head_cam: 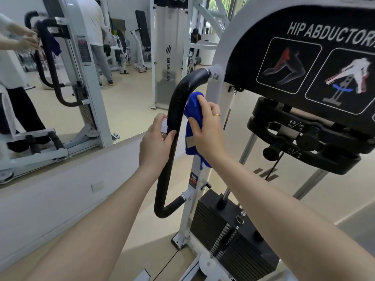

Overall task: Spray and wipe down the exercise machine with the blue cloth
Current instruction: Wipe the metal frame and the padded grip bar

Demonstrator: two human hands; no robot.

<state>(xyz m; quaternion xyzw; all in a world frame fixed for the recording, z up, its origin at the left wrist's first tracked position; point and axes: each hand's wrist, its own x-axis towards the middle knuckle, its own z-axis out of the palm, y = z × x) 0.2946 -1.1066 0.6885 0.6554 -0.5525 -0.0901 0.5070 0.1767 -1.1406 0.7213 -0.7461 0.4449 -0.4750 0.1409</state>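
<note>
- Two bare forearms reach forward from the bottom edge toward a black curved handle (172, 138) on the side of the exercise machine (203, 179).
- Below them, the machine's black weight stack (227, 226) stands inside the white frame, with a steel pin ring on its top plate.
- The left hand (156, 145) is beside the handle, on its left; its fingers (169, 136) are curled round a small spray bottle with a white cap (164, 124), and one fingertip touches the handle's black padding.
- The right hand (207, 130) presses the blue cloth (192, 126) against the right side of the handle; the fingers are nearly straight and spread over the cloth, the thumb lying across its lower fold. A gold ring (217, 115) sits on one finger.
- The cloth is bunched between the palm and the handle, and a loose corner hangs down in front of the white post.
- Just right of the hands, black add-on weights (304, 142) marked 2.3 KG and 5 LBS rest under a sign (316, 57) reading HIP ABDUCTOR with two exercise drawings.
- To the left, a wall mirror (60, 78) reflects the person, the hands and the cloth.
- Farther off, more white gym machines stand on the tan floor (125, 110).
</note>
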